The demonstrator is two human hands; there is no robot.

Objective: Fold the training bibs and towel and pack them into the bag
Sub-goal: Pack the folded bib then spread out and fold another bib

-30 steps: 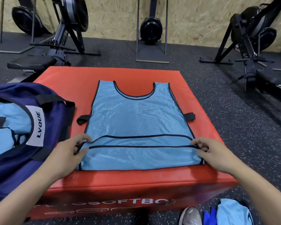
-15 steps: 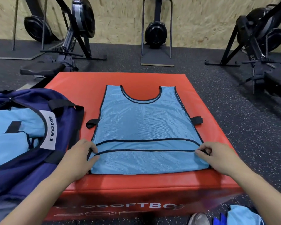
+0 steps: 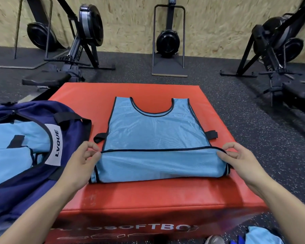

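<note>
A red soft box [image 3: 148, 196] carries a blue bib [image 3: 153, 131] and navy bag [image 3: 72, 138].

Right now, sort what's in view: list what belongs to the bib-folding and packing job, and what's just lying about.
Job:
- light blue training bib, both hands pinching its hem corners: left hand, right hand
- navy LVQUE bag, blue fabric already inside
- blue fabric on the floor, possibly another bib
- red soft box, the folding surface

Lying about:
- rowing machines
- shoe

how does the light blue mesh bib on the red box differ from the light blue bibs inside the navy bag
The light blue mesh bib on the red soft box lies spread, its hem pinched by the left hand and right hand; the light blue bibs in the navy bag are packed away, untouched and partly hidden. All share black trim.
</note>
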